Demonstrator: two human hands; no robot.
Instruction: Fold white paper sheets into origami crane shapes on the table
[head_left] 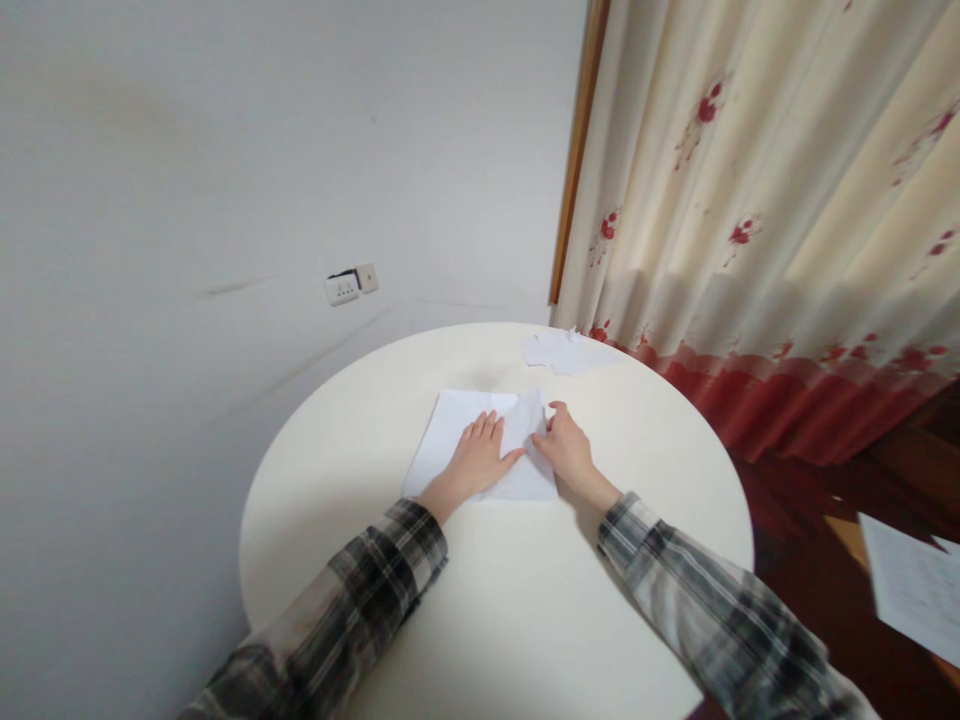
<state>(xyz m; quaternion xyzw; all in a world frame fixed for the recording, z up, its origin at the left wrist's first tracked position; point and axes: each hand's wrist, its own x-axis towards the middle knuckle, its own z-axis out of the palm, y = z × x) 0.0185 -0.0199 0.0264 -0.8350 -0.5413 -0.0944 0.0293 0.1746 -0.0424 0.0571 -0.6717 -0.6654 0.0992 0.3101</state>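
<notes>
White paper lies on the round white table, its right part creased and slightly raised. My left hand rests flat on the middle of the paper, palm down, with its fingers stretched out. At the paper's right edge, my right hand has its thumb on top of the sheet and its fingers curled round the edge, gripping it.
Torn white paper pieces lie at the far edge of the table. Behind it stand a wall with a socket and a flowered curtain. More papers are at the lower right, beyond the table.
</notes>
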